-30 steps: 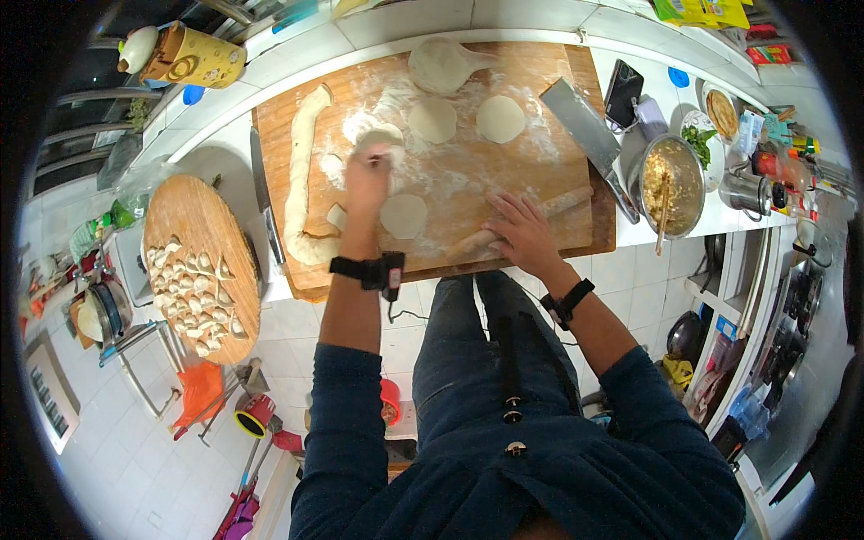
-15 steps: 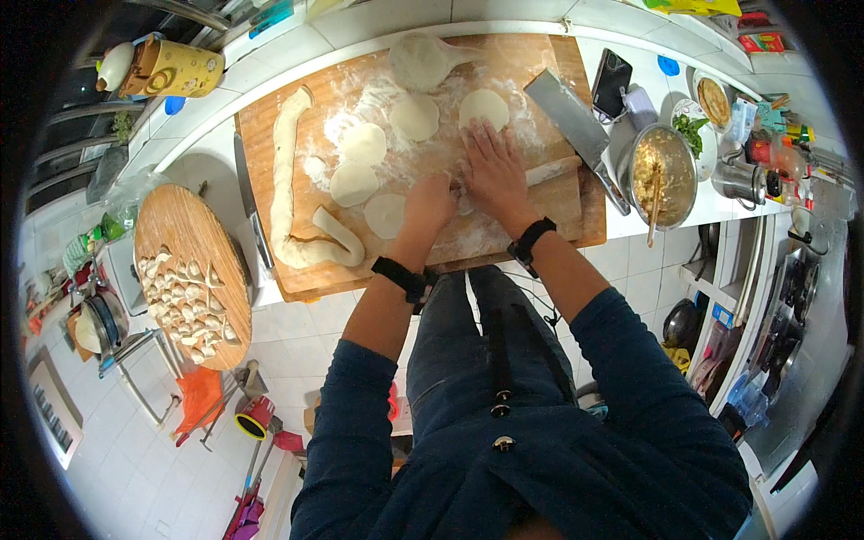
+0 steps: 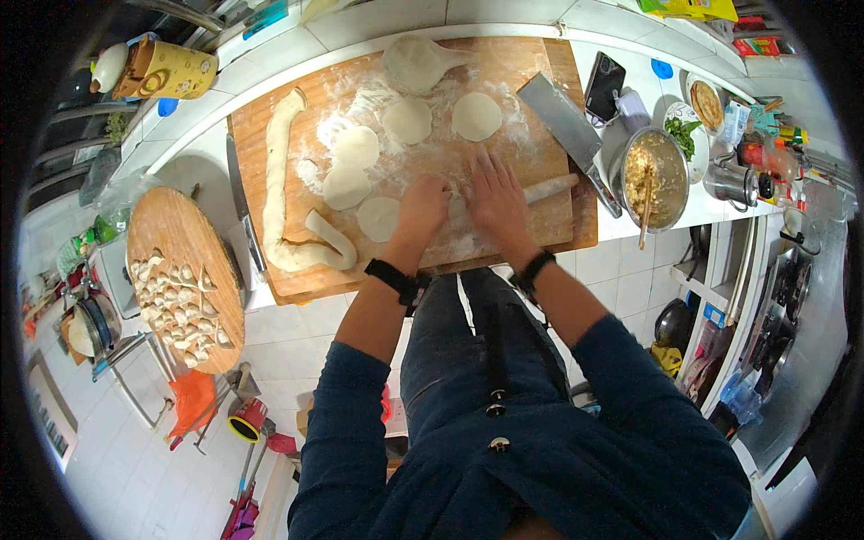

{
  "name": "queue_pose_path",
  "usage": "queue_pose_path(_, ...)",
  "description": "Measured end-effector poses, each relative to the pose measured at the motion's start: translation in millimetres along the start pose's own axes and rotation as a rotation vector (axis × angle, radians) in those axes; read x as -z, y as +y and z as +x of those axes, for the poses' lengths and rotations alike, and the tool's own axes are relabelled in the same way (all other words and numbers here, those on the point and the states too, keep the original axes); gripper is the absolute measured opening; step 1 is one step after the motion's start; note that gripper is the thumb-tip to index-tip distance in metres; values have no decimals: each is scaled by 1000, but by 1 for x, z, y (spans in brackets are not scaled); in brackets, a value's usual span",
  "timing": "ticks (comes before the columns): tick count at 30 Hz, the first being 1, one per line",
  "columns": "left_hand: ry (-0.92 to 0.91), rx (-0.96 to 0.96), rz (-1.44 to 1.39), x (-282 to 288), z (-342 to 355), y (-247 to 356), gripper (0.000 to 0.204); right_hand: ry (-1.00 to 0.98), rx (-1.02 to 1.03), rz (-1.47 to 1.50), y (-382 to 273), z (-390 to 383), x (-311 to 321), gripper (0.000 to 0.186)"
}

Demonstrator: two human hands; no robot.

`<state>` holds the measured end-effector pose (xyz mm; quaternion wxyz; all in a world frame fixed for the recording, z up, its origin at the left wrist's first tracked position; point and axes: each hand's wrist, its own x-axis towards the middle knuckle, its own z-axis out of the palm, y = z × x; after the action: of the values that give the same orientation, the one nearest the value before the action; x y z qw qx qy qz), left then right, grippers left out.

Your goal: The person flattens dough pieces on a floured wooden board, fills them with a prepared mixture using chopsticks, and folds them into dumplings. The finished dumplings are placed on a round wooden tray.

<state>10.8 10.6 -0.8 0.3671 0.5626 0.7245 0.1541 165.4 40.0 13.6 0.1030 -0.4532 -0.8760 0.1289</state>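
Observation:
On the floury wooden board [image 3: 243, 126], my left hand [image 3: 423, 211] is closed at the centre; anything in its fingers is hidden. Just right of it, my right hand [image 3: 493, 202] lies palm-down over a pale rolling pin [image 3: 551, 189], fingers stretched out. Several round dough wrappers [image 3: 407, 120] lie beyond and left of my hands, and a larger flattened dough piece [image 3: 409, 63] is at the back. A long, bent dough rope [image 3: 275, 198] lies on the board's left. A cleaver [image 3: 560, 117] rests diagonally on the right.
An oval board [image 3: 162, 216] with several small dumplings is at left, a knife [image 3: 241, 189] between boards. At right are a steel bowl [image 3: 666, 198] of filling with chopsticks, a phone [image 3: 605, 83], a plate of greens [image 3: 682, 135] and a steel pot [image 3: 727, 184]. Open shelving stands below right.
My left hand has moved down and right from the wrappers at left, uncovering them, to beside my right hand. My right hand has moved slightly left and upward since a second ago.

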Motion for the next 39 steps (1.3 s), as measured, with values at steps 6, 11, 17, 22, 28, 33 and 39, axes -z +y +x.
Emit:
queue_pose_path(6,8,-61,25,-2,-11,-7,20,34,-8,47,0,3,-3,50)
queue_pose_path(11,26,-29,106,-3,1,-2,20,64,-6,-24,2,19,-11,50)
queue_pose_path(17,65,-4,-66,2,-12,-7,19,-54,-30,-45,-6,-14,9,53)
queue_pose_path(22,67,-19,101,-4,0,-2,19,62,2,-83,0,31,-5,53)
queue_pose_path(28,107,38,-94,2,-13,-8,19,-53,-39,6,-7,-23,11,51)
queue_pose_path(33,19,30,38,-3,-7,-4,19,115,33,-151,0,26,-10,54)
queue_pose_path(39,107,42,-66,3,-3,-10,23,-172,-104,-35,-3,-25,-2,53)
